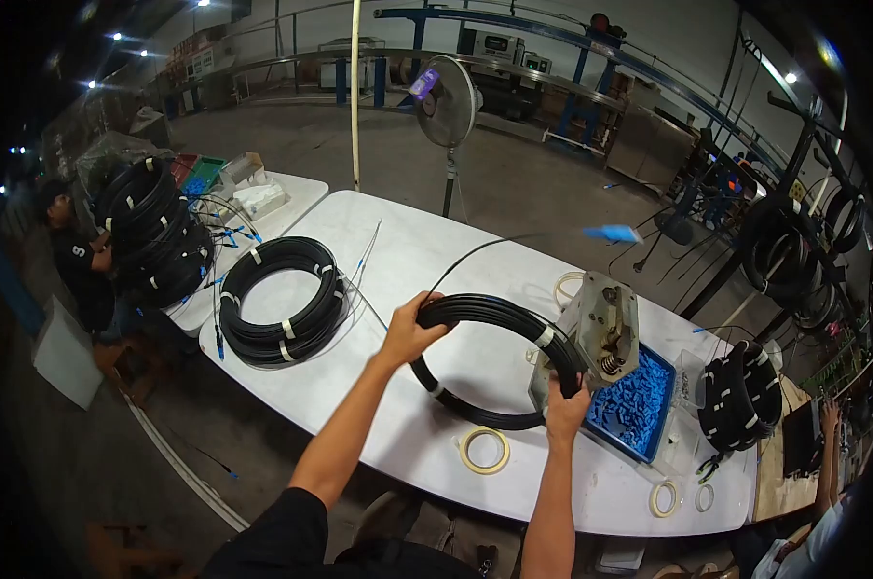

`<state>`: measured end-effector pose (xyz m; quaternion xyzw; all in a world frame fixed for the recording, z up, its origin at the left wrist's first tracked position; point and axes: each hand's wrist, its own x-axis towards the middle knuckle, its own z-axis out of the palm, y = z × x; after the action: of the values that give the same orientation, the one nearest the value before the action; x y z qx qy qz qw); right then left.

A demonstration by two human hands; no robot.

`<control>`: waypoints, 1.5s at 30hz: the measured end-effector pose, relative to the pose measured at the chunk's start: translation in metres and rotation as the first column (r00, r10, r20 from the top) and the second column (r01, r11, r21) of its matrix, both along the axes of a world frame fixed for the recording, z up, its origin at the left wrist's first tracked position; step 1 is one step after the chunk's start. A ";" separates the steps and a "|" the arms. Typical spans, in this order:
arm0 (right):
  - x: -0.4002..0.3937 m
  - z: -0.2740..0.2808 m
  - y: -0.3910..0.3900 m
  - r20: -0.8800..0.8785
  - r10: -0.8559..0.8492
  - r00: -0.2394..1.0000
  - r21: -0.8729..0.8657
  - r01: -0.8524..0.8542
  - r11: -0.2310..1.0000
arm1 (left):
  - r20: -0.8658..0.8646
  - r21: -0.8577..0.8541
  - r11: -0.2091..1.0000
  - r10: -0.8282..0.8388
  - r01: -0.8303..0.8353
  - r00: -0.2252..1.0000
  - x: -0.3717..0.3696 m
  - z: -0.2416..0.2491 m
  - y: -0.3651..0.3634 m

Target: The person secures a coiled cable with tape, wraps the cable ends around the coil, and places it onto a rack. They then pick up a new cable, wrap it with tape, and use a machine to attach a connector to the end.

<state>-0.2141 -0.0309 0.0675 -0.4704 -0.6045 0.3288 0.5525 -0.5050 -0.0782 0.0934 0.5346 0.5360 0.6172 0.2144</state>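
1. Black round cable coil (485,359) sits at frame centre over the white table (408,251); your left hand (412,328) is clamped around its upper-left arc, your right hand (564,405) squeezing its lower-right arc.
2. Keep both grips firm so the loops stay stacked.
3. Count: three beige tape rolls (483,450) near the bottom edge, one tray of blue clips (634,405).

Black cable coil (485,328) (both hands)

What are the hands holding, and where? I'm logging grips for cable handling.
Both hold the black coiled cable ring: left hand on its upper-left arc, right hand on its lower-right arc.
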 end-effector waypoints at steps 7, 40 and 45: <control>-0.008 -0.003 -0.019 -0.268 0.293 0.918 -0.028 -0.311 0.950 | -0.334 -0.074 0.990 -0.141 0.123 0.932 -0.016 0.064 -0.016; 0.021 -0.123 -0.115 0.075 -0.177 0.981 -0.004 0.178 0.984 | -0.742 0.069 0.997 0.068 -0.025 0.667 0.036 0.087 -0.015; -0.031 -0.083 -0.150 0.695 0.077 0.715 0.203 -0.298 0.933 | -0.770 0.096 0.994 0.102 -0.043 0.630 0.048 0.085 -0.007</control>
<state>-0.2451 -0.1813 -0.0160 -0.4031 -0.8512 0.0939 0.3227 -0.4569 -0.0849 0.1785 0.7323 0.5759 0.3548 -0.0789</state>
